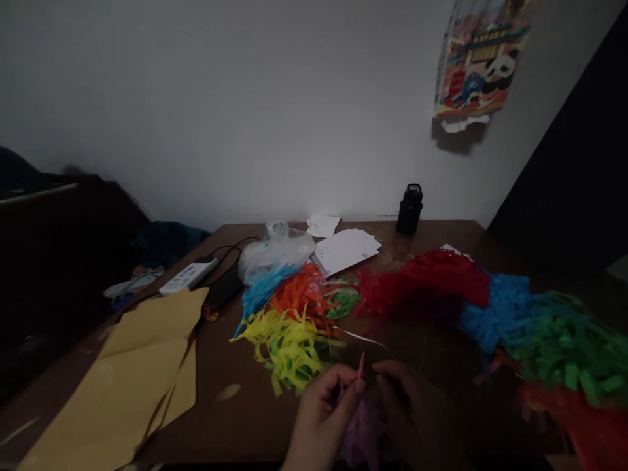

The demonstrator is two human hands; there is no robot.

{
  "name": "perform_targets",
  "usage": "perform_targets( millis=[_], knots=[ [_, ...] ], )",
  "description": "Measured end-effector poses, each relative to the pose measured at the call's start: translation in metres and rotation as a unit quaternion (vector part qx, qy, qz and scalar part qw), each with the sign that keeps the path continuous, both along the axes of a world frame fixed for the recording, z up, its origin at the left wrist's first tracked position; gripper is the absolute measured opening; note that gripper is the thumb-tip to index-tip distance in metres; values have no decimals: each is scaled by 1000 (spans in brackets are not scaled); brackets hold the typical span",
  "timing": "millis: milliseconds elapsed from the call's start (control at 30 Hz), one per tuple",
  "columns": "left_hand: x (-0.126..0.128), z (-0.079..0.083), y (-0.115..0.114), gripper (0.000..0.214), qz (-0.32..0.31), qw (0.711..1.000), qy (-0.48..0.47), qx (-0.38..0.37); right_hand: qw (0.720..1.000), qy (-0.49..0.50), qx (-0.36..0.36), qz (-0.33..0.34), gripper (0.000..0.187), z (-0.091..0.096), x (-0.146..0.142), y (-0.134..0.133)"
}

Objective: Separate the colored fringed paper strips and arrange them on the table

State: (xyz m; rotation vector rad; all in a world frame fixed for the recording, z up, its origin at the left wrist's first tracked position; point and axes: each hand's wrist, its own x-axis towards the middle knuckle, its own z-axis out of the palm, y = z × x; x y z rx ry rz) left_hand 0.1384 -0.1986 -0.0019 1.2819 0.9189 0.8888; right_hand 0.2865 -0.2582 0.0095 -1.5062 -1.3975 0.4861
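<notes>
Tabletop (235,425) bears a red, blue and green fringed garland (436,278) and yellow fringe (289,347). Left hand (324,415) pinches pink paper (360,428) by the table's front edge, its tip upright; right hand (412,405) hovers beside it, fingers bent, whether gripping anything I cannot tell.

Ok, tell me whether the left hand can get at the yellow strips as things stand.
Probably yes: the yellow strips lie just beyond the left hand, with nothing visible between. It pinches a pink strip, though, which it may need to release first.
</notes>
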Motion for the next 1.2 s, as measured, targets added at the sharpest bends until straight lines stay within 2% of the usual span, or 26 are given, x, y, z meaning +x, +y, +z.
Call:
perform_targets(
  millis=[133,233,467,633,733,1033,1200],
  knots=[
    [1,1,-3,38,-47,978,-118,-164,999,34,-7,1,27,6,-7,1],
    [3,4,-6,31,-48,955,-183,-230,998,64,-3,5,27,8,-12,2],
    [5,11,-11,25,-33,936,-230,-263,998,57,-1,2,24,9,-10,2],
    [4,14,-12,26,-30,939,-221,-263,994,100,-25,30,26,10,-10,2],
    [4,16,-11,29,-30,938,-216,-271,995,89,-24,28,25,9,-10,2],
    [5,10,-10,30,-68,929,-246,-268,998,39,-3,50,22,2,-4,4],
    [4,7,-9,34,-76,933,-229,-266,997,69,-24,35,23,8,-8,3]
  ],
)
